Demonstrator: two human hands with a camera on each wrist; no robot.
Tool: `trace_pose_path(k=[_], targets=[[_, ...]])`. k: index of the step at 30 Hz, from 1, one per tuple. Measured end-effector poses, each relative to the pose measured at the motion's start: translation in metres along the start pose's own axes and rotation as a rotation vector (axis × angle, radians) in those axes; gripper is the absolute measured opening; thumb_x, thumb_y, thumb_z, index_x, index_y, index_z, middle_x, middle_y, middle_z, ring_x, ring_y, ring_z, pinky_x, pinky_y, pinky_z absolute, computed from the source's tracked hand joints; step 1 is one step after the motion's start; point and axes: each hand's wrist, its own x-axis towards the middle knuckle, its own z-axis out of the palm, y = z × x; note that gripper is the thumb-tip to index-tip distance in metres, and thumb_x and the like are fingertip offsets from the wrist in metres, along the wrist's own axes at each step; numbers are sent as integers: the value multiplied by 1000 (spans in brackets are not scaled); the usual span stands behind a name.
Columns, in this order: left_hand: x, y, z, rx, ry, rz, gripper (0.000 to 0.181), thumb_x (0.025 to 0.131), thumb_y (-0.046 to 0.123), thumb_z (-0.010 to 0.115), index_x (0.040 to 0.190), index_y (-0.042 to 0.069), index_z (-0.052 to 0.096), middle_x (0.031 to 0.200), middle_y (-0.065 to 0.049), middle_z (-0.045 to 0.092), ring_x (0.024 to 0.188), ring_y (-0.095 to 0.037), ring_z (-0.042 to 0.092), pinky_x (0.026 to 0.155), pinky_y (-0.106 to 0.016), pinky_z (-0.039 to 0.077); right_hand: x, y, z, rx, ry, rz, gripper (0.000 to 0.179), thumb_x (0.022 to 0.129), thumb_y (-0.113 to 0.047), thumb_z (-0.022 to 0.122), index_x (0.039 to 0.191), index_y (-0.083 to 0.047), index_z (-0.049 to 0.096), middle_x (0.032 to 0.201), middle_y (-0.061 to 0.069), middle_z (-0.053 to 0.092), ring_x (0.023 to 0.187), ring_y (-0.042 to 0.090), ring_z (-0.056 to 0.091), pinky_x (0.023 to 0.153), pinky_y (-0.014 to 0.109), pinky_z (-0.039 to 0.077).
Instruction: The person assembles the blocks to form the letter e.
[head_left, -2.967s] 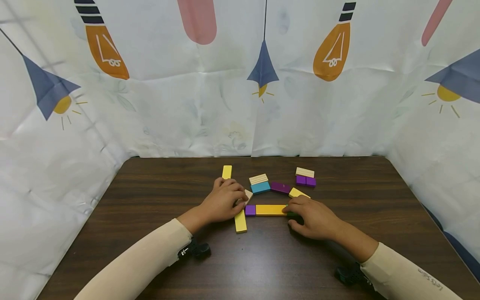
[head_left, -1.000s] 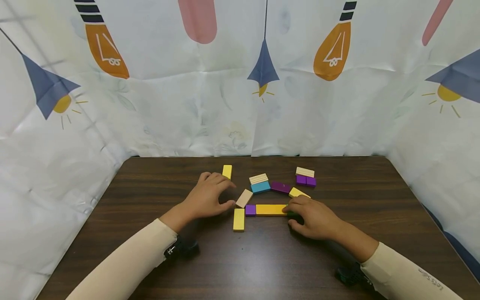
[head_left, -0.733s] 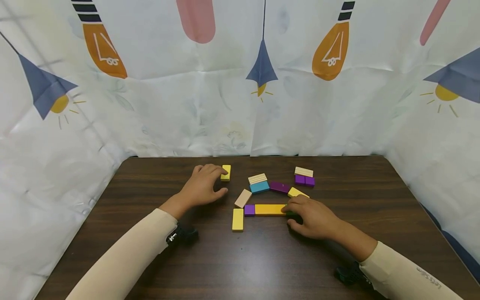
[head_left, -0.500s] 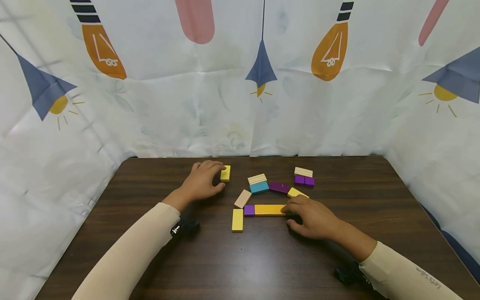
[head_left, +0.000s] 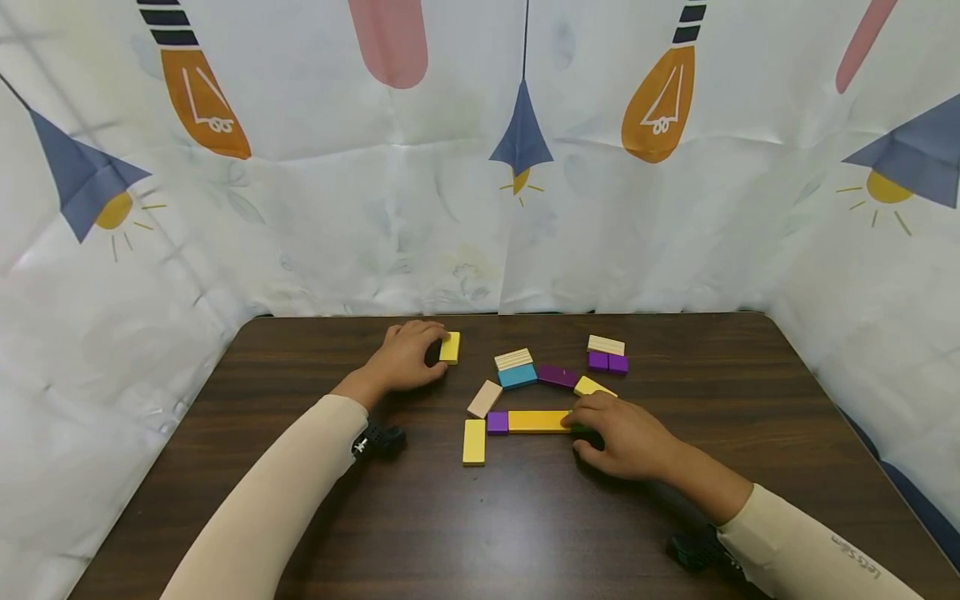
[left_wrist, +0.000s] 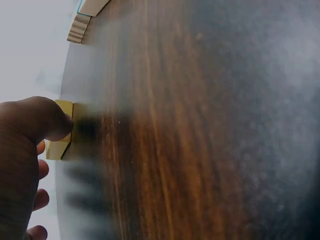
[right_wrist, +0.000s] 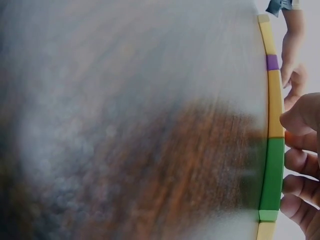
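In the head view my left hand [head_left: 405,354] is at a yellow block [head_left: 450,348] near the table's back edge, index fingertip at its far end and thumb by its near end. The left wrist view shows the thumb overlapping that yellow block [left_wrist: 64,107]. My right hand [head_left: 622,435] rests over the right end of a row of blocks, fingers loosely bent beside a green block [right_wrist: 272,172] and an orange block [head_left: 538,422]. The row's left part has a small purple block [head_left: 497,423] and an upright-lying yellow block [head_left: 474,442]. The right hand covers most of the green block.
Above the row, a tan block [head_left: 485,399], blue block [head_left: 517,376], dark purple block [head_left: 557,376] and yellow block [head_left: 595,386] form an arch. A striped wooden block [head_left: 513,359] lies behind the blue one. Another wooden block [head_left: 606,345] and two purple blocks [head_left: 598,361] lie at back right.
My left hand has let go of the tan block in the arch and moved back and left to the far yellow block. The near yellow block now lies straighter. The right hand stays in place.
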Motion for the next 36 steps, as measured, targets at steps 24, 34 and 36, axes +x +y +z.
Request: trace_pose_path(k=[24,34,36], targets=[[-15,-5,0,-25,53,-5,44,91,34,74,127,9,68,131,-11,64,128,-36,51,109,-60,34,3,-4,-3,-15,3,-4,29,92,-24,75,119,-14,73,114,-3,65,103,14,62,85,40,56],[-31,-3,4,-40,117,14,43,88,36,76,122,11,71,125,-8,67,124,-36,54,106,-60,38,2,-4,-1,-21,-13,9,29,92,-26,74,120,-16,73,113,-4,65,101,13,62,84,39,57],[-34,0,5,-45,130,22,43,87,36,76,121,11,71,124,-8,68,123,-36,55,106,-60,38,1,-4,-1,-19,-12,9,29,92,-26,74,120,-16,73,113,-5,65,101,12,62,85,39,57]])
